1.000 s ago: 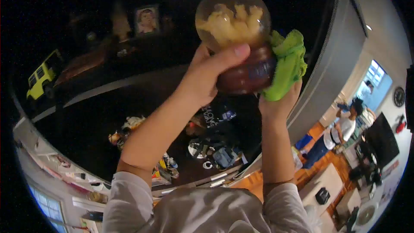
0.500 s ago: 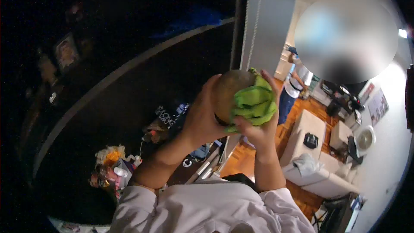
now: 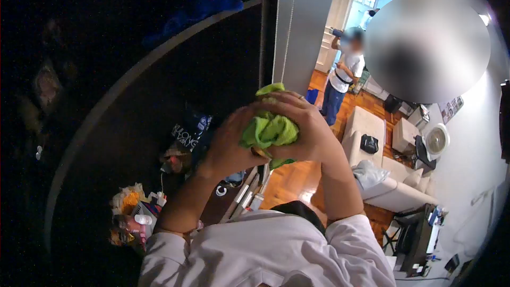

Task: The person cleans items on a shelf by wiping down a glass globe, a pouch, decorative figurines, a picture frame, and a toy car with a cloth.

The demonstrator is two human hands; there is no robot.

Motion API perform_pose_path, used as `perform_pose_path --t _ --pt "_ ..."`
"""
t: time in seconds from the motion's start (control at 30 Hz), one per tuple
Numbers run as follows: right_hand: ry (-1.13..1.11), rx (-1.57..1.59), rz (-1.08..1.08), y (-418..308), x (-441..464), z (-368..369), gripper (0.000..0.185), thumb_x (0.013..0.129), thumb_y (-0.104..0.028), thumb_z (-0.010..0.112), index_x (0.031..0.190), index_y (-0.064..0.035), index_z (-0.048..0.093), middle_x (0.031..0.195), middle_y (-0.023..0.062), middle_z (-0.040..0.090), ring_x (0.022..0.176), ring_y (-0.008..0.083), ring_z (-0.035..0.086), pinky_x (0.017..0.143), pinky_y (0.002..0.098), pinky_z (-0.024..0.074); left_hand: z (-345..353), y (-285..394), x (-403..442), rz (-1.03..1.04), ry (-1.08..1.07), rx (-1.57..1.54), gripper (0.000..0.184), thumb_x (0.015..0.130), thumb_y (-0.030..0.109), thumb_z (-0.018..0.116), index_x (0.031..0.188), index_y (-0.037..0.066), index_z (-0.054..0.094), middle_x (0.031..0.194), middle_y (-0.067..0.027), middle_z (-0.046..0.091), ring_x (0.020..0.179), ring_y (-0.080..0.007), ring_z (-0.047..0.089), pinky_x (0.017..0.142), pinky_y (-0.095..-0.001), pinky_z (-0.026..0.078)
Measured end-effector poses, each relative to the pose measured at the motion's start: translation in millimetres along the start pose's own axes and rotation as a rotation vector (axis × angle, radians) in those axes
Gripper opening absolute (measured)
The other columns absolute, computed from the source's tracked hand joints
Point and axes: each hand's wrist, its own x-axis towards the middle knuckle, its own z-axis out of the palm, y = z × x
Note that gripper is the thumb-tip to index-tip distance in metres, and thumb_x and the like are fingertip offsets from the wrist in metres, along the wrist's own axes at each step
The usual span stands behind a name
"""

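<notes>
A bright green cloth (image 3: 272,130) is bunched between my two hands, with one fold sticking up over the fingers and another hanging below. My right hand (image 3: 307,125) is closed over the cloth, its fingers reaching across the top; a ring shows on one finger. On the other side my left hand (image 3: 228,137) curves around a round brownish object (image 3: 260,152), of which only a sliver shows beneath the cloth. Its kind cannot be made out. Both arms are raised in front of my chest, close to a dark pane.
Left below are assorted small items (image 3: 135,210) and a dark printed bag (image 3: 186,133). A grey blind (image 3: 300,26) hangs ahead. To the right are a cream sofa (image 3: 390,191), a fan (image 3: 437,141) and a black desk (image 3: 419,234). Another person (image 3: 345,69) stands farther back.
My right hand and the cloth have moved left over the round object, which is now mostly covered. The view has shifted right, showing more of the other person.
</notes>
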Motion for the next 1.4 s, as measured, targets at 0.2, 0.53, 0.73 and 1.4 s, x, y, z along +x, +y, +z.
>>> perform_pose_path --t 0.2,0.53,0.73,1.4 --pt "0.116 0.807 0.255 26 -26 19 0.042 0.066 -0.018 0.065 0.103 -0.0004 0.054 0.102 0.0103 0.057 0.085 0.025 0.059 0.084 0.0355 0.0431 27 -24 -22 -0.079 -0.1 -0.129 0.089 0.046 0.021 0.081 0.12 0.003 0.034 0.119 -0.0183 0.042 0.111 -0.0341 0.042 0.094 -0.0393 0.034" --pt "0.718 1.829 0.263 47 -50 37 0.051 0.085 -0.048 0.039 0.116 -0.0091 0.045 0.113 0.0101 0.052 0.103 0.0263 0.05 0.089 0.042 0.0396 42 -43 -52 -0.152 -0.016 -0.924 0.1 0.045 0.02 0.084 0.126 0.005 0.026 0.123 -0.0108 0.038 0.115 -0.023 0.039 0.096 -0.0368 0.033" --pt "0.554 1.516 0.665 69 -81 27 0.068 0.079 -0.065 0.032 0.117 -0.0101 0.045 0.111 0.0088 0.052 0.097 0.0245 0.053 0.082 0.0421 0.0438 46 -59 -69 -0.231 -0.105 -0.967 0.1 0.045 0.02 0.084 0.125 0.005 0.027 0.122 -0.0103 0.039 0.114 -0.0224 0.039 0.096 -0.0365 0.033" --pt "-0.07 -0.11 1.169 131 -195 22 0.027 0.081 -0.029 0.053 0.091 -0.0069 0.063 0.084 0.015 0.063 0.077 0.03 0.062 0.069 0.037 0.0468 68 -63 -85 -0.339 -0.246 -0.914 0.099 0.044 0.018 0.084 0.125 0.005 0.028 0.12 -0.0085 0.042 0.112 -0.0206 0.042 0.095 -0.0353 0.035"
